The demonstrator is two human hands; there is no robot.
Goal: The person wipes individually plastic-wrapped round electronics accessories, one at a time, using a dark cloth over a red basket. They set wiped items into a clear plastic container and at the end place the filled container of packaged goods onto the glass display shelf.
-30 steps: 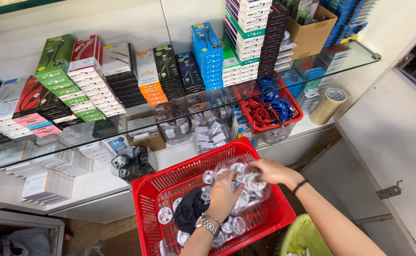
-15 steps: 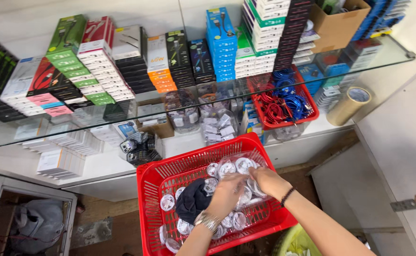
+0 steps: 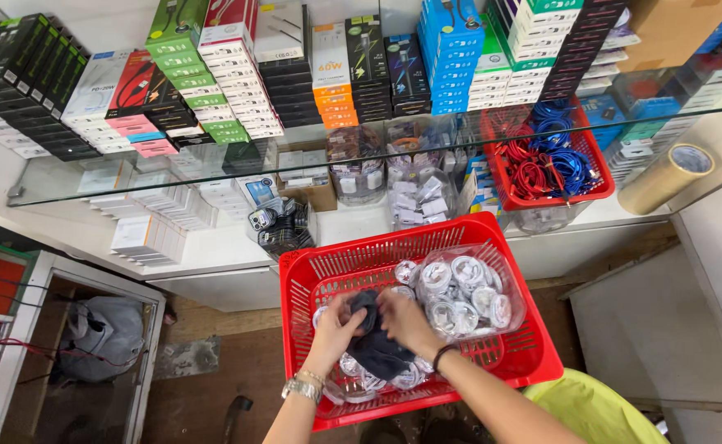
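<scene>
Both hands meet mid-basket: left hand (image 3: 338, 322) and right hand (image 3: 402, 316) pinch a dark cloth (image 3: 375, 341) in the red basket (image 3: 534, 362), left of bagged white cable coils (image 3: 464, 288). Best gripped firmly, lifting clear of the loose coils.

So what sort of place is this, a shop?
Most likely a small shop or stockroom for phone accessories. A glass shelf carries stacked boxes of cables, a small red basket holds loose red and blue cords, and both hands sort bagged white cables in a big red basket.
</scene>
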